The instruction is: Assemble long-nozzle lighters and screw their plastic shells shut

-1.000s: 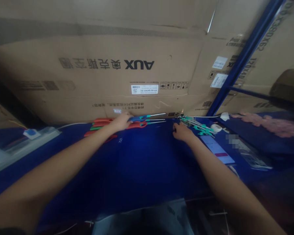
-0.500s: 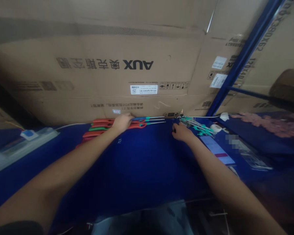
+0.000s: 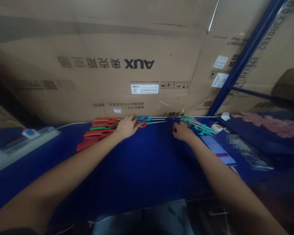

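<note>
Rod-tipped tools (image 3: 100,133) with red, green and blue handles lie side by side on the blue work surface (image 3: 142,169), left of the frame's centre, their metal rods directed toward the right. Left hand (image 3: 127,127) is placed over the right-hand portion of the handles, back of the hand upward; whether it grips a tool or only rests there cannot be determined. Right hand (image 3: 183,131), right of centre, has its fingers curled inward, apart from the rod tips; whether it encloses an item cannot be determined. Just beyond it lies a pile of metal rods with green fittings (image 3: 198,124). A flat device with a lit screen (image 3: 218,150) lies right of the right forearm. A cardboard carton (image 3: 95,85) with inverted print spans the upper frame
</note>
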